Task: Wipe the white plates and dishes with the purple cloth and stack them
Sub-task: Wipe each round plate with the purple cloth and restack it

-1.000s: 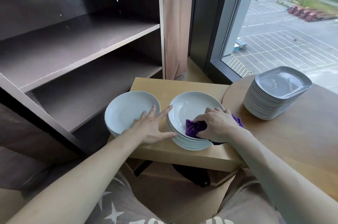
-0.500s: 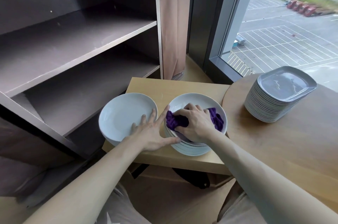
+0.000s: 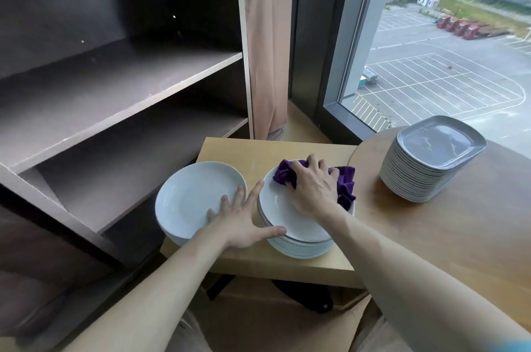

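The right hand (image 3: 313, 187) is curled over the bunched purple cloth (image 3: 344, 179), gripping it and pressing it down on the far side of the top plate (image 3: 287, 216) of the stack at lower centre of the frame. The left hand (image 3: 240, 219) lies flat with fingers spread and holds nothing, thumb against that stack's near rim and fingertips on the edge of a second pile of white plates (image 3: 189, 199) just to its left. This looks like the wiping step, mid-stroke. The next move probably means lifting the wiped plate across onto the left pile, which calls for a free hand. Both piles sit on a small pale wooden table (image 3: 258, 261), close together. To the right, a round wooden table (image 3: 459, 236) carries a tall stack of square dishes (image 3: 425, 179), well apart from the hands. Beyond, dark brown shelves (image 3: 129, 78) fill the upper left, a beige curtain (image 3: 267, 64) hangs at top centre, and a window (image 3: 445, 64) at upper right shows a car park.
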Tool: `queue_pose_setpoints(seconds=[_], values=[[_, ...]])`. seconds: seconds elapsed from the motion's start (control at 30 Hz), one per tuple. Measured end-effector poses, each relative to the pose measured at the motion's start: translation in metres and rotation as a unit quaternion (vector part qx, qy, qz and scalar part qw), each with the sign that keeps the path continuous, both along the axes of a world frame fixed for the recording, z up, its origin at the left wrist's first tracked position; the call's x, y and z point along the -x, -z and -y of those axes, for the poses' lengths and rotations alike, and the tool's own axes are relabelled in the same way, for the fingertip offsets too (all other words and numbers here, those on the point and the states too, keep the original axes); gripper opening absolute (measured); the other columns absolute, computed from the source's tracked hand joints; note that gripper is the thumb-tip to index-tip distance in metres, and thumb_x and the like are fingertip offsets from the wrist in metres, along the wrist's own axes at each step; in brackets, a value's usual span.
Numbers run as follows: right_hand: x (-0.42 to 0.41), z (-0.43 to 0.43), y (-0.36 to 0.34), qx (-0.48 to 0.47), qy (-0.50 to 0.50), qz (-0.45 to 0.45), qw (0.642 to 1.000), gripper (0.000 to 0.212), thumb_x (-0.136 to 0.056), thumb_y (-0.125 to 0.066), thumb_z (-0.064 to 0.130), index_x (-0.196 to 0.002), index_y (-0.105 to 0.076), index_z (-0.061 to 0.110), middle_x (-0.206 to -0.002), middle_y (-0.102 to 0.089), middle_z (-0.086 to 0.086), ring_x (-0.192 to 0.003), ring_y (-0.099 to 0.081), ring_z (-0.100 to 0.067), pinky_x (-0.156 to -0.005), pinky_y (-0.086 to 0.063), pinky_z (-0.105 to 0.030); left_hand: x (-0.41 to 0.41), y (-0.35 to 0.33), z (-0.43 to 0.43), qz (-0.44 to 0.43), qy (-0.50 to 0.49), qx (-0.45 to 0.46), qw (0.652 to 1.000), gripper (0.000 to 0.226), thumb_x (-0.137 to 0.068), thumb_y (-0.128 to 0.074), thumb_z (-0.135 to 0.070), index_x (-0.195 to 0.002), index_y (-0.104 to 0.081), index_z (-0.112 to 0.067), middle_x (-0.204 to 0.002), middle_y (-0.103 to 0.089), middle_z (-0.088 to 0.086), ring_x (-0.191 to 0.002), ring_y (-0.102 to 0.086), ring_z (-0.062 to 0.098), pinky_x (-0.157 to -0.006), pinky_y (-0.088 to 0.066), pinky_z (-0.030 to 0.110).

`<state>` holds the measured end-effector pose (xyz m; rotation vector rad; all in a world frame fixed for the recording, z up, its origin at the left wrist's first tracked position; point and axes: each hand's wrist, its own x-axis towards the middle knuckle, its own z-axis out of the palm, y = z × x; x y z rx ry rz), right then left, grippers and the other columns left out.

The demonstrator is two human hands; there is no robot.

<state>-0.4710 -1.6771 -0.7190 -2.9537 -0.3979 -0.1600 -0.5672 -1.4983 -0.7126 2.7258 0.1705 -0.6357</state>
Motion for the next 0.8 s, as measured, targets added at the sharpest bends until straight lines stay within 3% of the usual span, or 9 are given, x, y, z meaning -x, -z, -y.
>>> queue_pose_setpoints(seconds=[0.27, 0.4, 0.53, 0.6, 0.8], values=[[-0.001, 0.053, -0.03, 0.162, -0.035, -0.014, 0.986, 0.049, -0.092, -0.055, 0.039, -0.141, -0.049, 0.033, -0.133, -0.047, -0.014, -0.123, -0.044, -0.037, -0.101, -0.036, -0.056, 0.0, -0.001, 0.0, 0.005, -0.001, -0.007, 1.0, 0.128, -0.04, -0.032, -0.113, -0.137, 0.037, -0.065, -0.171, 0.013, -0.003, -0.156, 0.002, 0.041, -0.113, -0.016, 0.071], [0.014, 0.068, -0.041, 0.193, -0.057, -0.061, 0.978, 0.041, -0.087, -0.058, 0.041, -0.126, -0.056, 0.032, -0.127, -0.05, -0.011, -0.12, -0.045, -0.036, -0.099, -0.036, -0.055, 0.0, 0.0, 0.001, 0.001, -0.007, -0.004, 1.0, 0.13, -0.034, -0.029, -0.115, -0.134, 0.038, -0.066, -0.171, 0.013, -0.003, -0.156, 0.002, 0.041, -0.113, -0.016, 0.072], [0.04, 0.071, -0.042, 0.14, -0.074, -0.086, 0.984, 0.058, -0.087, -0.031, 0.075, -0.115, -0.06, 0.032, -0.116, -0.051, -0.007, -0.105, -0.044, -0.029, -0.088, -0.03, -0.051, -0.001, -0.001, -0.001, 0.01, -0.007, -0.009, 1.0, 0.134, -0.031, -0.029, -0.115, -0.139, 0.033, -0.065, -0.172, 0.009, -0.003, -0.155, -0.002, 0.042, -0.112, -0.02, 0.071], [0.053, 0.066, -0.039, 0.104, -0.083, -0.095, 0.987, 0.058, -0.09, -0.024, 0.073, -0.111, -0.06, 0.033, -0.113, -0.053, -0.005, -0.107, -0.046, -0.028, -0.089, -0.031, -0.051, -0.001, -0.002, 0.0, 0.012, -0.008, -0.006, 1.0, 0.135, -0.032, -0.03, -0.115, -0.141, 0.029, -0.064, -0.172, 0.008, -0.002, -0.155, -0.003, 0.042, -0.112, -0.02, 0.071], [0.061, 0.042, -0.026, 0.051, -0.124, -0.124, 0.983, 0.023, -0.089, -0.039, 0.062, -0.095, -0.045, 0.04, -0.101, -0.049, 0.005, -0.097, -0.047, -0.022, -0.088, -0.033, -0.047, 0.001, -0.001, 0.001, 0.016, -0.007, -0.011, 1.0, 0.131, -0.041, -0.035, -0.112, -0.144, 0.028, -0.062, -0.172, 0.007, -0.003, -0.155, -0.006, 0.039, -0.111, -0.022, 0.067]])
